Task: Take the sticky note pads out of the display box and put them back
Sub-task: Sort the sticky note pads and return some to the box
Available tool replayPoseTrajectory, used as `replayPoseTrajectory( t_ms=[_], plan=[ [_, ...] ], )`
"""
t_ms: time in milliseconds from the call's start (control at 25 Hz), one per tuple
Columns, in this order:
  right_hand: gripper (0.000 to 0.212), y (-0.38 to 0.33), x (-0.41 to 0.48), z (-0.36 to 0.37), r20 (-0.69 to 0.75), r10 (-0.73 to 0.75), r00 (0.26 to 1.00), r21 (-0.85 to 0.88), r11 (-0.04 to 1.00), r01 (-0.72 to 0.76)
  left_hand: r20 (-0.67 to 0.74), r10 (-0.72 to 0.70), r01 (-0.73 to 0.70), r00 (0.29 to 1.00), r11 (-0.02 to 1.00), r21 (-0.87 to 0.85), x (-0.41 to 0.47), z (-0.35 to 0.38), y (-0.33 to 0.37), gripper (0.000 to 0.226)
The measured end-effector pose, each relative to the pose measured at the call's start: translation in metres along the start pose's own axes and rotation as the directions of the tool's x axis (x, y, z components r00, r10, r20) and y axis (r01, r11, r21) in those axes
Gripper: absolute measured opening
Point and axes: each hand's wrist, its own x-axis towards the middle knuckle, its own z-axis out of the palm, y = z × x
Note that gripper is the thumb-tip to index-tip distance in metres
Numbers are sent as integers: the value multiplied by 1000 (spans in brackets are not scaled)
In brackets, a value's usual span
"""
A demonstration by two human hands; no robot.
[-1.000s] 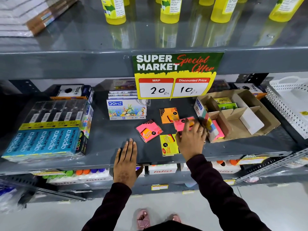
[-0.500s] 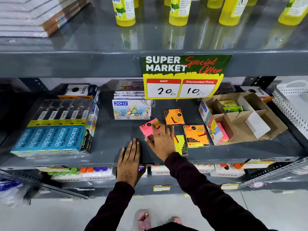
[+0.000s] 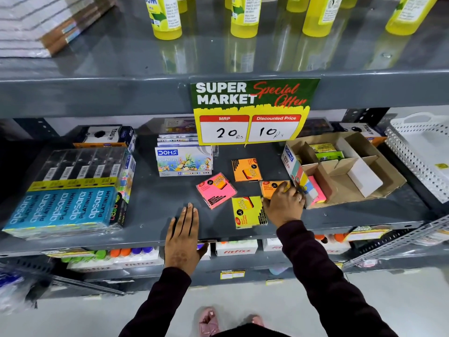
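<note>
The brown cardboard display box (image 3: 391, 177) lies on the grey shelf at the right. It holds a pink pad (image 3: 318, 192) in its front slot and yellow and green pads (image 3: 325, 152) at the back. Out on the shelf lie a pink sticky note pad (image 3: 215, 190), an orange one (image 3: 246, 169) and a yellow one (image 3: 247, 211). My right hand (image 3: 284, 205) curls over a second orange pad (image 3: 271, 187) just left of the box, thumb at its near edge. My left hand (image 3: 183, 235) rests flat and open on the shelf's front edge.
A Doms pastel box (image 3: 183, 161) stands behind the pads, and blue Apsara packs (image 3: 63, 207) fill the left. A price sign (image 3: 252, 113) hangs from the upper shelf with yellow bottles (image 3: 165, 18). A white basket (image 3: 422, 161) sits far right.
My right hand has moved right, from the pink pad to the orange pad beside the box. The left hand has stayed on the shelf edge.
</note>
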Motion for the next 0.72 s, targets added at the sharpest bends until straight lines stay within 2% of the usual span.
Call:
replayPoseTrajectory(
  t_ms=[200,400,560,720],
  plan=[
    [87,-9,1,-12,-23,-18,1000,-37,999,17,-7,1,-1,1000,1000,8,-1,1,-2,114],
    [99,-41,19,-30,-49,-82,995,59,995,85,-70,17,-17,997,1000,-9,-1,1,1,114],
    [96,-81,36,-20,45,-135,990,94,987,130,-92,18,-24,996,997,-67,-1,0,0,112],
    [91,-88,38,-7,59,-126,990,57,991,122,-98,10,-18,995,997,-78,-1,1,-1,110]
  ],
)
